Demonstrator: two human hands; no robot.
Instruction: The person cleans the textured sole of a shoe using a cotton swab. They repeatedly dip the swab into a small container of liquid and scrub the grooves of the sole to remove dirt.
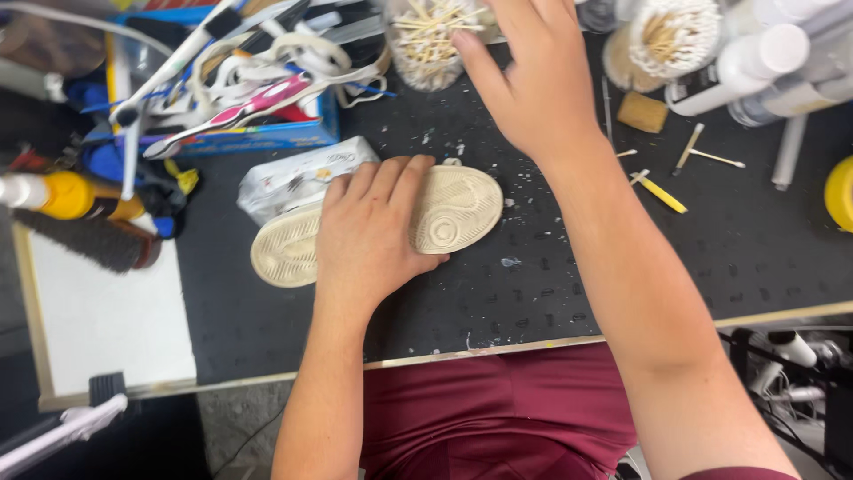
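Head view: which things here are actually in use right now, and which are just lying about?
In use:
- beige rubber shoe sole, tread up, pressed flat by the left hand
- clear jar of wooden sticks, under the right hand

Lying about:
- pink toothbrush
- dark bristle brush
- yellow flat stick
- white bottle

A cream-coloured shoe with a patterned rubber sole (pixel 458 209) lies upside down and lengthwise across the black work mat, sole facing up, its middle covered by a flat palm, while a clear round jar of wooden cotton swabs (pixel 426 44) stands upright behind it.
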